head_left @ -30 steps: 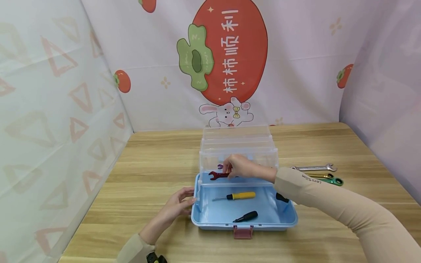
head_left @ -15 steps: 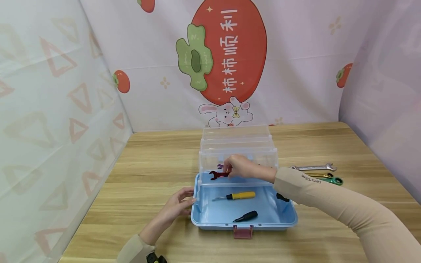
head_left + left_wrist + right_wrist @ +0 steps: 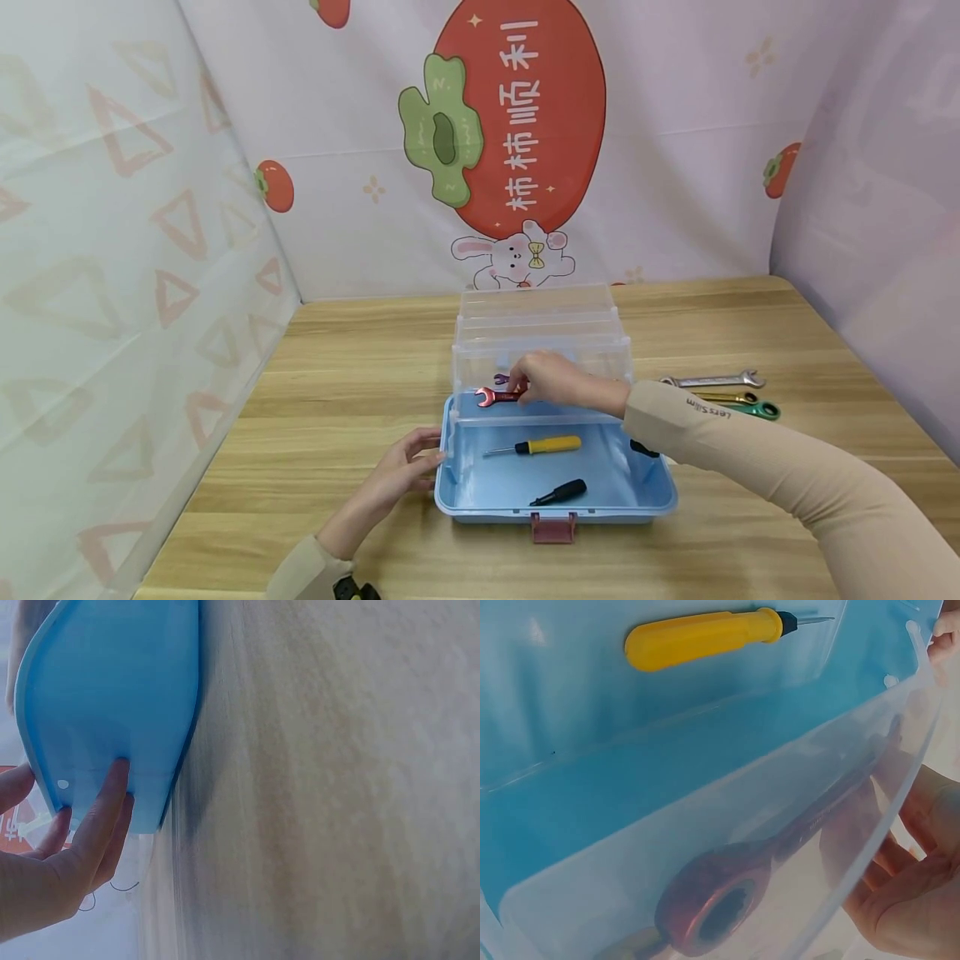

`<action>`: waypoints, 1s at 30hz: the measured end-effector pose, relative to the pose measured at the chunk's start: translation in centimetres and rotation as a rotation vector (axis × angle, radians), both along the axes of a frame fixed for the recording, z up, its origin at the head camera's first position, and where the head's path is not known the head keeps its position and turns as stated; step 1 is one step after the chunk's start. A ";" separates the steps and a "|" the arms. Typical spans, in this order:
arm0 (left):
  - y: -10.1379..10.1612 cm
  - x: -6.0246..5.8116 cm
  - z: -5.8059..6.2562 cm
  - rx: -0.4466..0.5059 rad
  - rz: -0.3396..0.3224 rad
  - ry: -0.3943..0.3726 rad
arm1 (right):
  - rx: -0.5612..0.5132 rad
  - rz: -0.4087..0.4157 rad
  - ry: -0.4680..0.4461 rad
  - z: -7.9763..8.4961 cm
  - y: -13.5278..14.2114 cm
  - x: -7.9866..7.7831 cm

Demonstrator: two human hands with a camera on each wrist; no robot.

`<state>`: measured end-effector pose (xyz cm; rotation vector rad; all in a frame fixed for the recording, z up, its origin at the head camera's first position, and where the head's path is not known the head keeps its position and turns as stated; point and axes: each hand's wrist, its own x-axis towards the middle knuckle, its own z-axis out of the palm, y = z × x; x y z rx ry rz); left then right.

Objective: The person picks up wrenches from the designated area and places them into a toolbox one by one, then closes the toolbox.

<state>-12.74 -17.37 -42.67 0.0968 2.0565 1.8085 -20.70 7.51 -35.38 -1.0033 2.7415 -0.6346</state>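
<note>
Head view: right hand (image 3: 550, 379) pinches red wrench (image 3: 501, 397) — likely placing it, careful release needed next; left hand (image 3: 401, 467), relaxed, touches toolbox (image 3: 491, 483).

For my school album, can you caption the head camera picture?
Left hand touching a blue toolbox, right hand holding a red wrench at its clear tray.

White Chinese characters (image 3: 521, 117) reading 柿柿顺利 stand on the red persimmon (image 3: 566, 108) printed on the backdrop (image 3: 675, 183); the right sleeve (image 3: 783, 467) bears "LetsSlim", upside down; marks on the red wrench (image 3: 499, 397) are illegible.
</note>
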 end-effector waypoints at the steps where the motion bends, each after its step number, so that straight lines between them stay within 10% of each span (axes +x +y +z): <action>1: 0.0 0.0 0.0 -0.001 0.001 0.000 | 0.002 0.001 0.006 0.0 0.0 0.0; 30: 0.0 0.1 -0.1 -0.001 0.005 0.004 | 0.058 0.043 0.024 -0.1 0.1 0.1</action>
